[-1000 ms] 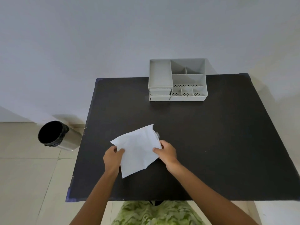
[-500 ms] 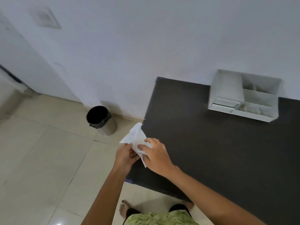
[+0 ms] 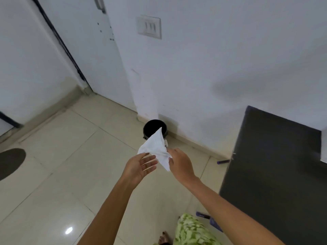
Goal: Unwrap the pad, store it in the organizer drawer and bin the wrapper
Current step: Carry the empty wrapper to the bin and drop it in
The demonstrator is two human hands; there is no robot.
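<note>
The right hand (image 3: 180, 163) pinches the white wrapper (image 3: 156, 149); the left hand (image 3: 139, 165) is open-palmed beside it. Bare floor (image 3: 70, 156) surrounds the bin (image 3: 152, 127) by the wall. The wrapper's tip hides part of the bin rim

The bin (image 3: 155, 129) stands on the floor (image 3: 70, 156) against the wall (image 3: 212, 59) (left of the table (image 3: 276, 165)); the wrapper (image 3: 156, 149) hangs between both hands, before it.

A single head-worn view looks steeply down and forward from standing height, facing the bin (image 3: 155, 129) at the foot of the wall. The table (image 3: 276, 167) edges in right of the bin, close underneath.
</note>
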